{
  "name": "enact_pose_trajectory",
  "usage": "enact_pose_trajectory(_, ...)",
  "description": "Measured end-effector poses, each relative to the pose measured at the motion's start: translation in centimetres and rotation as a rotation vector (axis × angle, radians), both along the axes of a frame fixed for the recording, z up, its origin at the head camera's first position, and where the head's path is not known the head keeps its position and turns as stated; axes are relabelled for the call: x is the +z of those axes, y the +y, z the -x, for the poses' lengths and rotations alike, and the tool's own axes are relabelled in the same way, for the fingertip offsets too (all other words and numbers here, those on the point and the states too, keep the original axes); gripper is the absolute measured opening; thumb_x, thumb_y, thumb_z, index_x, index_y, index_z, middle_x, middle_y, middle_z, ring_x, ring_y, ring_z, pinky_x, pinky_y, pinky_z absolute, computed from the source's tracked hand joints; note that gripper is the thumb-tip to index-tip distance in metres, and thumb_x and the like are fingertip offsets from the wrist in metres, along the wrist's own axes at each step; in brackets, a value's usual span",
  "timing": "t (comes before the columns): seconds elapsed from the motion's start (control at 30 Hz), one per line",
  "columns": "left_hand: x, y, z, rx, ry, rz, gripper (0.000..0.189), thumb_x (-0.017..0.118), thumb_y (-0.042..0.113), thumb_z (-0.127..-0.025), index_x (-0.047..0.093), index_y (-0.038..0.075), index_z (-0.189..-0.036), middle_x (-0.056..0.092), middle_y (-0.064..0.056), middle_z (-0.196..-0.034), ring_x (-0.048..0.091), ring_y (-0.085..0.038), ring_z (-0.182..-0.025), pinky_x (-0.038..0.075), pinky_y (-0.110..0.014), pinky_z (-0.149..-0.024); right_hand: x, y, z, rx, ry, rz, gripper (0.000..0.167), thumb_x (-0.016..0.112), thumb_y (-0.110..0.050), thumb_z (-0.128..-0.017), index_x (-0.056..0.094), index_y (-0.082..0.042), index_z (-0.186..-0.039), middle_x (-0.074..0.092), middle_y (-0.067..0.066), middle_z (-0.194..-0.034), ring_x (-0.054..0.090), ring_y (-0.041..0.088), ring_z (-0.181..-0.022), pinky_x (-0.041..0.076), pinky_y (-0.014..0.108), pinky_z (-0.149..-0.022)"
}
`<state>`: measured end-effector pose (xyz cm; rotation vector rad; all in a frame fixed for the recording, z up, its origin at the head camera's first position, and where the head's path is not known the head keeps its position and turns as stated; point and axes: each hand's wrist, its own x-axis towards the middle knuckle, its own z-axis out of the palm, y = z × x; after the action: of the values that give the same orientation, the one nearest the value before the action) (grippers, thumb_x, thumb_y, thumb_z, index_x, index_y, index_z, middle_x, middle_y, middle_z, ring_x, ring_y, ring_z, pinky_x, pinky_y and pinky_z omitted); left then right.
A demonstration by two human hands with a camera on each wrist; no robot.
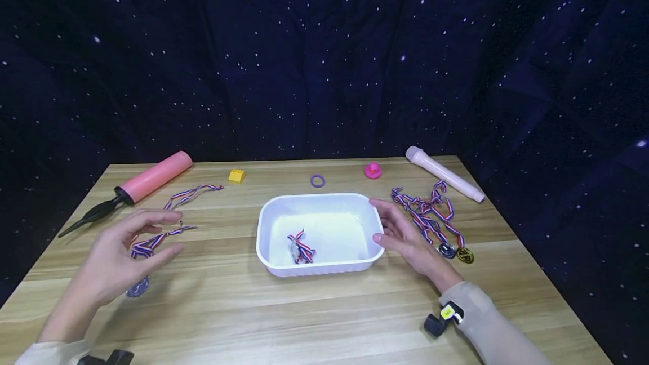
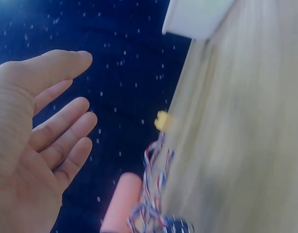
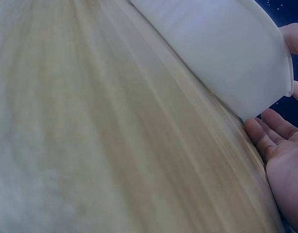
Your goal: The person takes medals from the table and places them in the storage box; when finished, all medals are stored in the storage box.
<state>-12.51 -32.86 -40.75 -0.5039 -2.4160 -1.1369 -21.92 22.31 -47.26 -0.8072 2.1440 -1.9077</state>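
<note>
My left hand (image 1: 114,255) hovers over the left side of the table, thumb and fingers spread apart with nothing between them. Below it lie silver medals on striped ribbons, one silver medal (image 1: 138,287) near the wrist, partly hidden. The left wrist view shows the loosely bent fingers (image 2: 66,131) against the backdrop. My right hand (image 1: 405,235) holds the right end of a white plastic basin (image 1: 269,207), thumb and index finger at its rim, the other fingers bent against its side. Inside the basin lies a medal with a striped ribbon (image 1: 304,252).
A pink balloon pump (image 1: 157,176) lies far left. Along the back are a yellow block (image 1: 236,176), a purple ring (image 1: 318,181), a pink rubber duck (image 1: 372,170) and a pale pink toy microphone (image 1: 446,173). Ribboned silver and gold medals (image 1: 465,255) lie right of the basin.
</note>
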Motion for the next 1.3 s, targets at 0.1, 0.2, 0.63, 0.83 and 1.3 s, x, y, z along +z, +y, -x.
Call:
enact_pose_trajectory(0.1,-0.9,-1.2,-0.7,0.043,-0.012,0.005,0.061,0.097,-0.013,-0.075,0.079,0.01,-0.128,0.078,0.01,-0.13,0.07,0.004,-0.114,0.051,-0.006,-0.096,0.0,0.0,0.0,-0.002,0.008,-0.007,0.074,0.07,-0.008,-0.103,0.038,-0.011,-0.17,0.05,0.024,-0.16,0.055,0.046,-0.142,0.054,0.031,-0.116)
enact_pose_trajectory(0.2,-1.8,-2.3,-1.3,0.077,-0.041,-0.002,0.06,0.097,-0.011,-0.075,0.079,0.009,-0.128,0.079,0.013,-0.127,0.072,0.002,-0.103,0.051,-0.005,-0.091,0.1,0.0,0.0,-0.005,0.015,-0.014,0.074,0.07,-0.009,-0.103,0.039,-0.012,-0.17,0.05,0.024,-0.16,0.054,0.046,-0.143,0.053,0.03,-0.117)
enact_pose_trajectory(0.63,-4.2,-5.0,-3.3,0.133,-0.152,0.074,0.048,0.1,0.0,-0.079,0.081,0.014,-0.121,0.08,0.012,-0.119,0.07,-0.008,-0.09,0.053,-0.008,-0.082,0.0,0.1,-0.1,0.0,0.021,-0.007,0.074,0.07,-0.008,-0.104,0.038,-0.01,-0.17,0.051,0.024,-0.16,0.055,0.047,-0.142,0.052,0.03,-0.117)
enact_pose_trajectory(0.83,-4.9,-5.7,-3.6,0.104,-0.186,0.141,0.047,0.099,0.004,-0.081,0.081,0.017,-0.123,0.077,0.004,-0.099,0.069,-0.006,-0.085,0.055,-0.011,-0.075,0.2,0.0,-0.1,-0.011,0.01,-0.013,0.074,0.071,-0.009,-0.103,0.039,-0.011,-0.17,0.05,0.024,-0.16,0.055,0.047,-0.142,0.053,0.03,-0.116)
enact_pose_trajectory(1.3,-5.9,-6.3,-3.6,0.063,-0.276,0.198,0.046,0.098,0.006,-0.082,0.082,0.018,-0.123,0.079,0.011,-0.12,0.074,0.002,-0.095,0.058,-0.009,-0.078,0.3,0.0,-0.2,-0.007,0.017,-0.02,0.074,0.071,-0.01,-0.103,0.038,-0.011,-0.17,0.051,0.023,-0.159,0.056,0.044,-0.141,0.054,0.03,-0.116)
